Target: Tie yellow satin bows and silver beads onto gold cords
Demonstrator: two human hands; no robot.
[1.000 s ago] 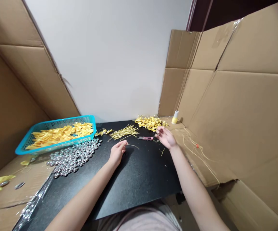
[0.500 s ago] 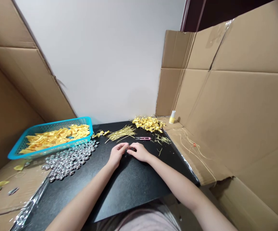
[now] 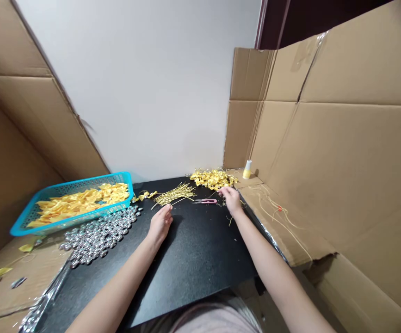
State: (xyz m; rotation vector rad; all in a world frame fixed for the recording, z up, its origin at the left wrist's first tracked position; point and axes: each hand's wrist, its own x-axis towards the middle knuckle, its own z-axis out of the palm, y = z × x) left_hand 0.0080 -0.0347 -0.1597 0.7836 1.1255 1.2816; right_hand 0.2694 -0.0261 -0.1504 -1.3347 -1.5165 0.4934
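My left hand (image 3: 160,223) rests on the black table top (image 3: 193,259) with its fingers stretched toward a bundle of thin gold wires (image 3: 174,193); nothing shows in it. My right hand (image 3: 231,198) lies farther right, its fingers reaching over loose gold wire scraps (image 3: 233,217). It sits just right of pink thread snips (image 3: 205,201) and just in front of a heap of yellow ribbon bows (image 3: 212,178). I see nothing held in the right hand.
A blue basket (image 3: 23,221) of yellow ribbon pieces stands at the left, with a pile of silver metal pieces (image 3: 98,231) in front of it. A small yellow spool (image 3: 247,169) sits at the back right. Cardboard walls stand on both sides. Threads (image 3: 276,208) lie on the right cardboard.
Half a second ago both hands met at the table's middle. My right hand has since moved right and back toward the bows, and my left hand has opened and stayed near the wire bundle.
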